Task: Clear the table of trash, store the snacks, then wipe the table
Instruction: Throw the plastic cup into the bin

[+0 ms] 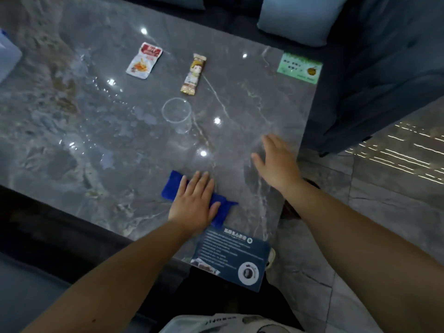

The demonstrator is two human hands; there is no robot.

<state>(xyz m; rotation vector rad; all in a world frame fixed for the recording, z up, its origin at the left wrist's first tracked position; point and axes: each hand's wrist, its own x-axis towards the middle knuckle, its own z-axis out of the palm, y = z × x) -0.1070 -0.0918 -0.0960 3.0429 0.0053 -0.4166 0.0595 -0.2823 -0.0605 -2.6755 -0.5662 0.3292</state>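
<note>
A folded blue cloth (173, 186) lies near the front edge of the grey marble table (84, 131). My left hand (194, 203) rests flat on it with straight fingers. My right hand (276, 162) hovers open over the table's right side, holding nothing. A clear plastic cup (177, 115) stands upright at mid-table. Beyond it lie a brown snack bar wrapper (194, 74) and a red-and-white snack packet (144, 61).
A dark blue printed card (230, 255) sits at the table's front corner and a green card (300, 68) at the far right corner. A pale container (7, 56) is at the left edge. Sofas with cushions (298, 18) surround the table; tiled floor lies right.
</note>
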